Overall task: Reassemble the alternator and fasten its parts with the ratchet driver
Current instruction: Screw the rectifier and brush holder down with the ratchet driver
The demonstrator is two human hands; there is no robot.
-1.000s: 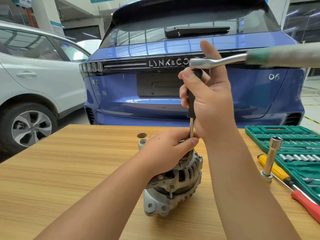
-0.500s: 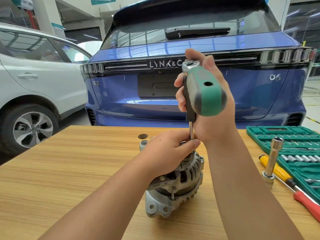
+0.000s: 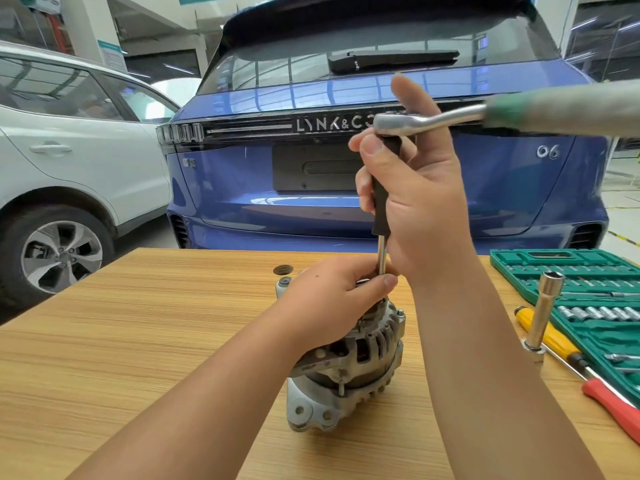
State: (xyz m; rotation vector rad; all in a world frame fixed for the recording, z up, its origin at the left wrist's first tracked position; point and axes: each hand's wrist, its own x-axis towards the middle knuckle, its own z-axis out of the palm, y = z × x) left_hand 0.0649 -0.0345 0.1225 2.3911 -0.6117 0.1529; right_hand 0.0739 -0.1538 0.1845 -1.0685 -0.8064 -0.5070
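Note:
A silver alternator (image 3: 349, 372) stands on the wooden table (image 3: 138, 341). My left hand (image 3: 332, 299) grips its top and pinches the steel shaft of the driver at its foot. My right hand (image 3: 419, 195) is wrapped round the black upright driver handle (image 3: 381, 202), thumb raised. On top of that handle sits a ratchet (image 3: 429, 121) whose green and grey grip (image 3: 568, 109) sticks out to the right, blurred. The fastener under the shaft is hidden by my left hand.
A green socket set case (image 3: 568, 271) lies open at the right edge. Before it stand a tall chrome socket (image 3: 545, 313), a yellow screwdriver (image 3: 550, 337) and a red-handled tool (image 3: 613, 410). A dark round washer (image 3: 283, 270) lies behind the alternator. A blue car (image 3: 242, 188) and a white car are parked behind the table.
The ratchet grip has swung from pointing toward me back out to the right. Both hands and the alternator stay where they were.

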